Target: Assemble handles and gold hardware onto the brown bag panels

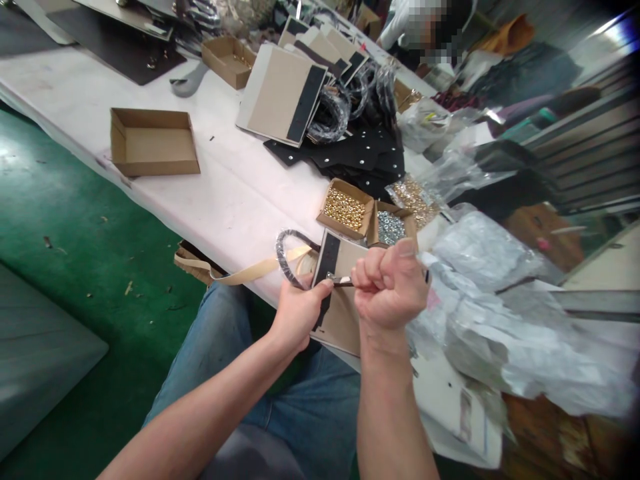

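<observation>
A beige panel with a black strip lies at the table's front edge, above my lap. My left hand is closed on its left edge, thumb over the black strip. A dark, plastic-wrapped loop handle arches from the panel beside that hand. My right hand is a fist around a slim metal hand tool, whose exact kind I cannot make out. The tool's tip meets the black strip close to my left thumb. Just beyond are a box of gold-coloured fasteners and a box of silver-coloured ones.
A cardboard box stands on the white table at left. Farther back are stacked beige panels and black pieces with metal studs. Crumpled clear plastic bags fill the right side. A person is across the table.
</observation>
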Demonstrator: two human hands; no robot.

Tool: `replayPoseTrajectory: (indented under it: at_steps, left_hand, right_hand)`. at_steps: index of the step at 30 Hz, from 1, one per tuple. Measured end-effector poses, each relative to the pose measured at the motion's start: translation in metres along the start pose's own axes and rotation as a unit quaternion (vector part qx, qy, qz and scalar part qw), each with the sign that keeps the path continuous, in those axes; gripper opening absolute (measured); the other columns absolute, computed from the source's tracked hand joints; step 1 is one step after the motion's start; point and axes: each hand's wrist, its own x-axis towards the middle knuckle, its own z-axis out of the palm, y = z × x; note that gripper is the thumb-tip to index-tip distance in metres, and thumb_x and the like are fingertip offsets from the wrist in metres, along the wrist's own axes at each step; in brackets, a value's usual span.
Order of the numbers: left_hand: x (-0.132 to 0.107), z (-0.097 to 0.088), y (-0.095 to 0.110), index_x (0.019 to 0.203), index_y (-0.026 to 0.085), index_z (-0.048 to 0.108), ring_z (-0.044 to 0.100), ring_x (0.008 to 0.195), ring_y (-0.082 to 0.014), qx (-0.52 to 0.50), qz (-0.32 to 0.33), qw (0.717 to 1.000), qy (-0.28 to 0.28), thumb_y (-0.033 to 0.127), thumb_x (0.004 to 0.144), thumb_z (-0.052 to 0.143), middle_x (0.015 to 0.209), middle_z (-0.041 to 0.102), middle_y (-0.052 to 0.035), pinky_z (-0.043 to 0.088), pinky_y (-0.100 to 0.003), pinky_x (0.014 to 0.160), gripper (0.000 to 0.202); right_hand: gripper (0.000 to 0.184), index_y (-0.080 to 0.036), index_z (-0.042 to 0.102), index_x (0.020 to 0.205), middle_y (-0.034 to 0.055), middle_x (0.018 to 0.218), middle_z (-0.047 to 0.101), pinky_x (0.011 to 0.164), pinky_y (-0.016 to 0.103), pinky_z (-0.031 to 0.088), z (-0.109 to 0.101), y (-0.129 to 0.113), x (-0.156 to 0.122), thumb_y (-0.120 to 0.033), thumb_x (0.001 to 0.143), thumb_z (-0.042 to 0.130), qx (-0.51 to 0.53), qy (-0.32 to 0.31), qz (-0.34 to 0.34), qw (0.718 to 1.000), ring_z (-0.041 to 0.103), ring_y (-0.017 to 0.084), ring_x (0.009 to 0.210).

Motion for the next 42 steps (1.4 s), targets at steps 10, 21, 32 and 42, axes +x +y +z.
replayPoseTrajectory:
  at_steps: [10,21,32,42]
  left_hand:
    - [0.002,-0.001,0.001,0.081,0.015,0.079,0.068,0.063,-0.0191,-0.015,-0.069,0.997,-0.005,0.036,0.073,0.095,0.078,0.079,-0.0088,0.050,-0.029,0.059,0.028]
    - [0.003,-0.004,-0.005,0.083,0.015,0.079,0.065,0.064,-0.0169,-0.004,-0.034,0.999,-0.023,0.036,0.079,0.089,0.080,0.079,-0.0077,0.048,-0.027,0.060,0.023]
    - [0.003,-0.005,-0.003,0.071,0.018,0.068,0.048,0.057,-0.0118,0.019,-0.018,1.000,-0.013,0.037,0.080,0.087,0.066,0.063,-0.0009,0.032,-0.026,0.055,0.028]
    - [0.001,-0.010,-0.002,0.065,0.021,0.056,0.036,0.057,-0.0106,0.015,0.002,0.999,-0.030,0.039,0.081,0.087,0.061,0.048,0.0032,0.025,-0.028,0.056,0.039]
  right_hand:
    - [0.081,-0.023,0.023,0.060,-0.0104,0.052,0.020,0.036,0.026,0.014,-0.057,0.005,0.004,-0.066,0.105,0.075,0.113,0.093,-0.030,0.989,0.014,0.006,0.039]
    - [0.083,-0.024,0.019,0.061,-0.0112,0.053,0.015,0.037,0.028,0.008,-0.066,0.019,0.010,-0.065,0.104,0.078,0.157,0.075,-0.010,0.985,0.009,0.007,0.039]
    - [0.077,-0.025,0.021,0.063,-0.0117,0.053,0.018,0.037,0.025,0.011,-0.032,0.008,0.019,-0.058,0.102,0.079,0.092,0.037,0.026,0.995,0.011,0.006,0.039]
    - [0.074,-0.025,0.026,0.061,-0.0117,0.050,0.020,0.034,0.025,0.011,-0.012,0.005,0.034,-0.058,0.104,0.077,0.032,-0.032,0.082,0.996,0.012,0.006,0.038]
